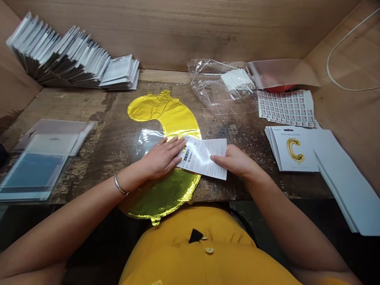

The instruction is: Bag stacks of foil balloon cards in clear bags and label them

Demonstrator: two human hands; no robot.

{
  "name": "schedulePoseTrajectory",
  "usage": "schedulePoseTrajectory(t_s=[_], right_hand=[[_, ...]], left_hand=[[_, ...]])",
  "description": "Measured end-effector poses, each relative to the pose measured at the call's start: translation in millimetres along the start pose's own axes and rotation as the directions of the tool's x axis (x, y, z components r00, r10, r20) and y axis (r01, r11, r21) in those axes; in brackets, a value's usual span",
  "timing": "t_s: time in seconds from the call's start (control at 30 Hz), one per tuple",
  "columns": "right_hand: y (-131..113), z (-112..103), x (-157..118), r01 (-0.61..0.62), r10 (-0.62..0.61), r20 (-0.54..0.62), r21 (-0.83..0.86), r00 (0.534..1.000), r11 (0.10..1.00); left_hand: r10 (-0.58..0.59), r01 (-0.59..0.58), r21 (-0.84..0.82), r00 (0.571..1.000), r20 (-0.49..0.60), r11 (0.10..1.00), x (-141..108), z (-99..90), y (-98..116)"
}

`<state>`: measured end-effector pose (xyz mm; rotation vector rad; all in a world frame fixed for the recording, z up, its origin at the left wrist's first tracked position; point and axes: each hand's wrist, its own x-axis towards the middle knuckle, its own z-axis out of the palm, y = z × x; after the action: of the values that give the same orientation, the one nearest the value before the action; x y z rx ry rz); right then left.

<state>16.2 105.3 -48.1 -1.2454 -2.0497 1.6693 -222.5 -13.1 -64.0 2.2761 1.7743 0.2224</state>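
Note:
A gold foil balloon (181, 118), curved like a C, lies flat on the worn wooden table (237, 134), its lower end over the front edge. Across its middle is a white printed sheet (204, 154). My left hand (162, 158) lies flat, fingers spread, on the sheet's left end and the foil. The sheet's right end is pinched between thumb and fingers of my right hand (233, 160). Just left of the balloon, a clear plastic piece (150, 138) lies partly behind my left hand.
White packets (68, 55) line the back left. Clear sleeves (38, 158) lie left. Behind are a clear bag (208, 87) with white pieces (237, 81) and a sticker sheet (287, 107). Balloon cards (292, 148) and white cards (347, 182) lie right. Wooden walls (178, 35) enclose the table.

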Motion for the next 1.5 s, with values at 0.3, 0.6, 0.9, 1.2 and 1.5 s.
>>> schedulePoseTrajectory(t_s=[0.3, 0.6, 0.9, 1.2, 1.5], right_hand=[[-1, -2, -1, -0.002, 0.0, 0.035, 0.053, 0.999, 0.999], [5, 6, -3, 0.079, -0.072, -0.092, 0.083, 0.993, 0.993], [-3, -1, 1, 0.063, -0.062, -0.015, 0.054, 0.998, 0.997], [-1, -2, 0, 0.054, -0.052, -0.028, 0.079, 0.998, 0.995], [8, -2, 2, 0.061, -0.058, -0.04, 0.065, 0.998, 0.996]], left_hand=[[-0.121, 0.121, 0.045, 0.993, -0.013, 0.992, 1, -3.8, 4], [-0.103, 0.111, 0.139, 0.993, -0.062, 0.984, 10, -3.1, 11], [-0.062, 0.061, 0.042, 0.998, 0.011, 0.997, 5, 2.7, 8], [-0.125, 0.122, 0.073, 0.991, 0.039, 0.99, 4, -0.5, 13], [-0.141, 0.138, 0.114, 0.99, 0.013, 0.984, -1, -1.9, 5]])
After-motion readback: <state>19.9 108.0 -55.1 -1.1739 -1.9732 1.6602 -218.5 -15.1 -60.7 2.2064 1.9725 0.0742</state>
